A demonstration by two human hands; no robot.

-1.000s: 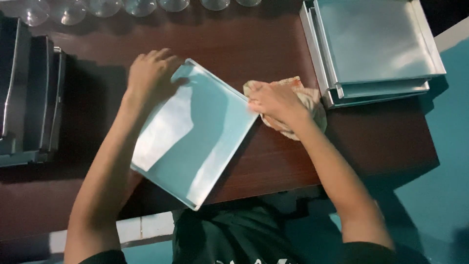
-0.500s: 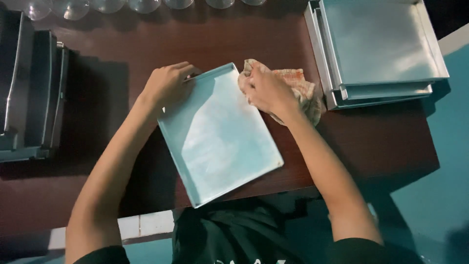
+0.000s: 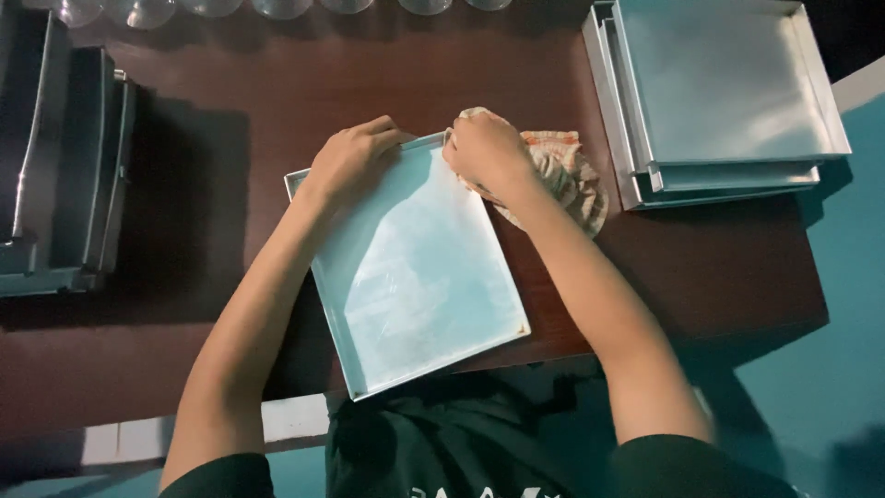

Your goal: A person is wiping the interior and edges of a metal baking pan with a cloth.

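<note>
A shallow rectangular metal tray lies on the dark wooden table, its near corner hanging over the front edge. My left hand rests on the tray's far rim, fingers curled over the edge. My right hand is closed on a crumpled beige and orange cloth and presses it against the tray's far right corner. Most of the cloth spreads on the table to the right of the tray.
A stack of similar metal trays sits at the back right. Dark metal racks or pans stand at the left edge. Several clear glasses line the far edge. A teal floor lies to the right.
The tray has been turned clockwise and now lies more square to me. My left hand has moved right along the far rim, and my right hand with the cloth has moved left to the tray's far corner.
</note>
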